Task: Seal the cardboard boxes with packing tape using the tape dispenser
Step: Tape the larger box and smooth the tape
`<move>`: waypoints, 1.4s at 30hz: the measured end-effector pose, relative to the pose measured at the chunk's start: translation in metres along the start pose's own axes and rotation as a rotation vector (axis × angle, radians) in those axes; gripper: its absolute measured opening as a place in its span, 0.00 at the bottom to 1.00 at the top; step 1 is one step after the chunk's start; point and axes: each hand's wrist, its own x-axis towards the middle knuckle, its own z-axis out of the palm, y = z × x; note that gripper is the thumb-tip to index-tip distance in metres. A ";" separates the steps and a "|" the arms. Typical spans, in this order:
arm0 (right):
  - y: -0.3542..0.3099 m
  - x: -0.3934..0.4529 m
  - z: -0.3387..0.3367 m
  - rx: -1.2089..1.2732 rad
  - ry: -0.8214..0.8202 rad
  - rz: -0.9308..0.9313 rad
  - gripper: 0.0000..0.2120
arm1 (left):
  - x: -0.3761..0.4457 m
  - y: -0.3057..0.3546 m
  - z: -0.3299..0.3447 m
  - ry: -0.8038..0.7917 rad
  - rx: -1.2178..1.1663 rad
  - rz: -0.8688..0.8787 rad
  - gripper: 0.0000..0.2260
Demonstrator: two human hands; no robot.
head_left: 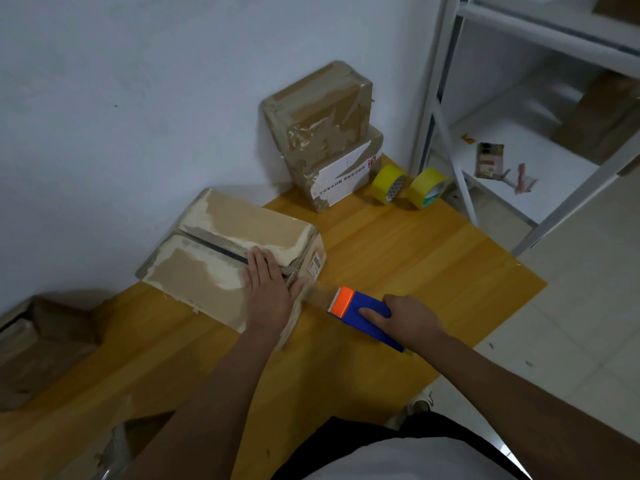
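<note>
Two hands: tape dispenser (pixel 363 315), three boxes, two rolls.

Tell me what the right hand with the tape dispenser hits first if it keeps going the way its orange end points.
Most likely the near end of the cardboard box, close to where the left hand presses the flaps down. The right hand aims the tape dispenser up and left at it; only bare table shows between, though depth is uncertain.

The left hand (pixel 268 289) presses flat on the near end of the cardboard box (pixel 225 251) on the desk (pixel 398 258), while just right of it the right hand (pixel 408 320) grips the blue tape dispenser (pixel 363 313).
</note>
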 end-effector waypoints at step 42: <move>-0.015 0.085 -0.023 -0.044 0.133 0.319 0.28 | 0.003 0.001 0.005 -0.010 -0.033 -0.015 0.37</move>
